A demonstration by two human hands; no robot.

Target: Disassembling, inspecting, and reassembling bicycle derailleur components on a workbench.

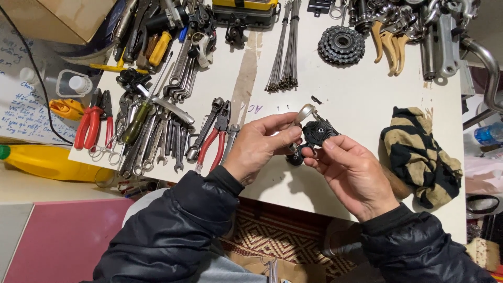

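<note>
Held above the white desk: black toothed derailleur part, silver arm attached. Left hand clamped on silver arm; right hand pinching black wheel. Nearby: striped rag to the right, red-handled pliers to the left, sprocket cluster beyond.

Striped rag right of hands; red-handled pliers, wrenches left; sprocket cluster, spokes beyond, on white bench.

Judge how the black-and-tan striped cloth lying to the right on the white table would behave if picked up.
The black-and-tan striped cloth lies crumpled in soft folds on the white table, so it would likely droop limply, feel light for its bulk, and not roll or slide when pushed, probably bunching instead.
</note>
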